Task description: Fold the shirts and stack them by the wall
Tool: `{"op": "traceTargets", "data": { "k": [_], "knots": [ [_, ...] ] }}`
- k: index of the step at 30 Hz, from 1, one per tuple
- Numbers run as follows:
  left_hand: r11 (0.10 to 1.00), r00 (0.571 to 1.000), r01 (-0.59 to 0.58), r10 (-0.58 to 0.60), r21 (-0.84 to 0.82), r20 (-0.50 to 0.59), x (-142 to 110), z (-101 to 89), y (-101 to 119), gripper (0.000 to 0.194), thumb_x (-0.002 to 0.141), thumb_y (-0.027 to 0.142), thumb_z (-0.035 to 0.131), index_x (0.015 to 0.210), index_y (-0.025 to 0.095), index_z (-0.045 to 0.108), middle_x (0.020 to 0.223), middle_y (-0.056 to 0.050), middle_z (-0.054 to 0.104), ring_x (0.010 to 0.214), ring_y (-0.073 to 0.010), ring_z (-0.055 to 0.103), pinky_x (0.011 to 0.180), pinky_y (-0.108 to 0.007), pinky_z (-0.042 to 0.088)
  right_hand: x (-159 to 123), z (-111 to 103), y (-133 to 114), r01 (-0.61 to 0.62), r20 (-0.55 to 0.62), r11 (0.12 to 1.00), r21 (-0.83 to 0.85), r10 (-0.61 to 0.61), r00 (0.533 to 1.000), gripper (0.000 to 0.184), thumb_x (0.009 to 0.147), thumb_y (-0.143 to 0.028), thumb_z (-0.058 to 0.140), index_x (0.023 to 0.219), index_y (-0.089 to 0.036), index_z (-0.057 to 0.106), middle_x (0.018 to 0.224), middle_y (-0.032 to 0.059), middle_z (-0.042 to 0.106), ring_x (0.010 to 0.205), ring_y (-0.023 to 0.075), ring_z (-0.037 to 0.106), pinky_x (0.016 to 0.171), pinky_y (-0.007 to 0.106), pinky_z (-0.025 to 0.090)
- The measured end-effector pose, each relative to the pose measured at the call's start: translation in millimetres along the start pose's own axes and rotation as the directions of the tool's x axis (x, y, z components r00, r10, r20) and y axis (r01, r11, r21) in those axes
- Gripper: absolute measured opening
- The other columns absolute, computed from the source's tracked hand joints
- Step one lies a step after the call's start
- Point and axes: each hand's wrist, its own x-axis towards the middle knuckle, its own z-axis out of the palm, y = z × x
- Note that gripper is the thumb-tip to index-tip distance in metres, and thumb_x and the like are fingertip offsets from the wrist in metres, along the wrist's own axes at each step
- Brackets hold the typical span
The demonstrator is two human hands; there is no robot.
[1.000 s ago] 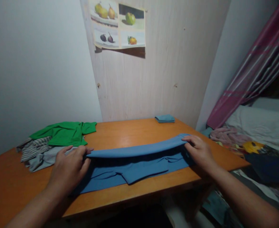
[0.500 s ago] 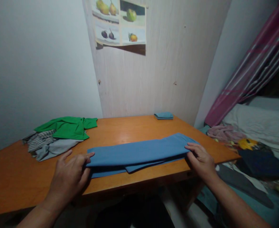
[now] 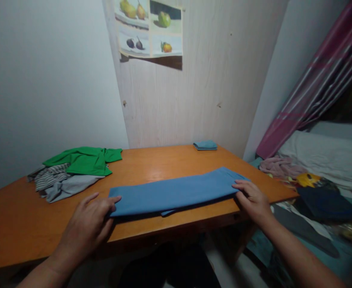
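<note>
A blue garment (image 3: 173,194), folded into a long strip, lies along the front of the wooden table (image 3: 152,166). Its exact kind cannot be made out. My left hand (image 3: 90,220) pinches the near left corner, index finger on top and thumb below. At the other end, my right hand (image 3: 252,200) grips the near right edge the same way. The upper layer slopes down toward me, and a small tip of the lower layer shows beneath its near edge.
A loose heap at the table's left holds a green shirt (image 3: 87,160), a striped cloth (image 3: 52,176) and a grey garment (image 3: 74,189). Near the back wall sits a small folded blue-grey cloth (image 3: 205,145). Clothes and bedding (image 3: 323,156) lie beyond the right edge, below a pink curtain (image 3: 302,96).
The upper layer's near edge has come down toward me, mostly covering the lower layer that showed before. Both hands keep their hold, the left slightly lower.
</note>
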Motion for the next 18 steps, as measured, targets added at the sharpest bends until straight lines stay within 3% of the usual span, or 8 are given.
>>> {"op": "traceTargets", "data": {
  "k": [3,8,13,18],
  "knots": [
    [0.998,0.997,-0.042,0.045,-0.037,0.066,-7.0,2.1,-1.4,0.012,0.083,0.028,0.050,0.092,0.027,0.057,0.116,-0.007,0.072,0.104,-0.0280,0.065,0.100,-0.046,0.045,-9.0,1.0,6.0,0.021,0.063,0.999,-0.025,-0.019,0.998,0.023,0.086,-0.028,0.051,0.098,-0.023,0.070,0.116,0.0101,0.067,0.113,0.0255,0.062,0.103,0.046,0.047],
    [0.996,0.987,-0.024,0.038,-0.089,0.156,-7.1,0.2,-3.2,0.013,0.083,0.029,0.052,0.092,0.027,0.061,0.117,-0.006,0.072,0.104,-0.0265,0.066,0.092,-0.040,0.051,-9.6,2.2,9.5,0.043,0.130,0.996,-0.084,-0.032,0.991,0.024,0.086,-0.026,0.050,0.100,-0.023,0.069,0.122,0.0101,0.066,0.117,0.0255,0.061,0.105,0.046,0.045],
    [0.996,0.988,-0.019,0.033,-0.091,0.153,-9.3,-1.2,-10.3,0.018,0.080,0.036,0.056,0.095,0.030,0.064,0.115,-0.004,0.074,0.102,-0.0264,0.069,0.089,-0.038,0.055,-8.5,0.4,11.1,0.034,0.189,0.989,-0.143,-0.006,0.982,0.029,0.087,-0.023,0.047,0.106,-0.024,0.070,0.126,0.0090,0.066,0.120,0.0244,0.059,0.106,0.045,0.044],
    [0.997,0.988,-0.043,0.053,-0.069,0.146,-19.1,9.1,-23.3,0.027,0.079,0.048,0.062,0.100,0.032,0.068,0.120,-0.003,0.072,0.104,-0.0283,0.069,0.089,-0.038,0.056,-10.8,-8.1,18.5,-0.015,0.217,0.955,-0.295,0.082,0.973,0.034,0.085,-0.021,0.049,0.111,-0.025,0.070,0.127,0.0076,0.066,0.122,0.0264,0.058,0.106,0.048,0.042]
  ]
}}
